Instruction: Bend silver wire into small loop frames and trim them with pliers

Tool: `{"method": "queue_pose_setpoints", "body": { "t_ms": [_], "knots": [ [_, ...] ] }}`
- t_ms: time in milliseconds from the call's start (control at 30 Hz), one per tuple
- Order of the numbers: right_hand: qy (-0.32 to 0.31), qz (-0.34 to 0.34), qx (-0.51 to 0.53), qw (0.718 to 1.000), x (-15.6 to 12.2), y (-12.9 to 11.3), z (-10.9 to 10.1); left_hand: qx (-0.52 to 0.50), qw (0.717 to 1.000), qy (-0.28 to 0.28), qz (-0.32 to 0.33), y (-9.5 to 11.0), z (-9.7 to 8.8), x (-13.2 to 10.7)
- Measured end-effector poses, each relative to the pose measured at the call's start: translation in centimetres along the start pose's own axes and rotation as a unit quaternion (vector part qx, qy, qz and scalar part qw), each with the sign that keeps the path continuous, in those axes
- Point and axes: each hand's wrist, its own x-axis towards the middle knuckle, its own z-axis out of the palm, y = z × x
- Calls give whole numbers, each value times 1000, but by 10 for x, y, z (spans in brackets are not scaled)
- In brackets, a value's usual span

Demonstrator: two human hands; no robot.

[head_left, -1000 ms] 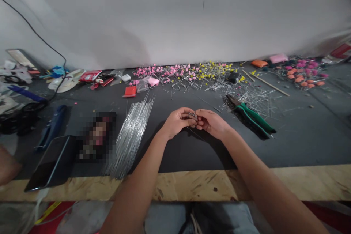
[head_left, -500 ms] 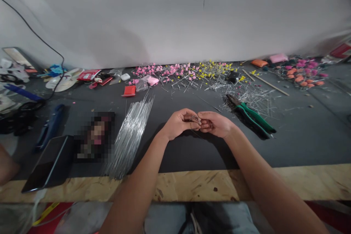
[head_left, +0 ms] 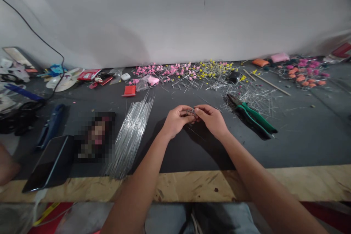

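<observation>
Between both hands, over the middle of the dark tabletop, is a small coil of thin wire (head_left: 190,112). My left hand (head_left: 176,120) is closed around its left side with thumb and fingers. My right hand (head_left: 211,117) pinches the right side of it, thumb on top; the fingers beneath are partly hidden. To the left lies a bundle of straight silver wires (head_left: 131,135). Green-handled pliers (head_left: 253,117) rest to the right of my right hand, their jaws pointing away to the upper left.
Along the wall lie wire stems with pink heads (head_left: 167,70), yellow heads (head_left: 215,68) and orange heads (head_left: 298,76). A red packet (head_left: 129,90) sits behind the wires. At left are a power bank or phone (head_left: 49,162), a blue-handled tool (head_left: 51,126) and another person's arm (head_left: 8,164).
My right hand has rolled over so its back faces up more, and has moved slightly left. The wire coil has turned and shifted a little left and away.
</observation>
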Motion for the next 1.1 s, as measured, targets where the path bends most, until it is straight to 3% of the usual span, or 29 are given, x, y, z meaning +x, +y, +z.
{"method": "queue_pose_setpoints", "body": {
  "t_ms": [333, 767, 933, 1100],
  "knots": [
    [26, -18, -68, 997, -4, 9, 6, 0, 1000, 16, 2, -3, -2, 1],
    [-16, -12, -63, 998, -3, 6, 4, 16, 1000, 10, -11, -3, -5, -1],
    [-87, 39, 33, 995, 1, 1, -4, 17, 1000, -15, -18, 2, -5, -2],
    [-215, 146, 156, 953, 0, -9, -15, -15, 994, -99, -40, 8, -7, -7]
  ]
}}
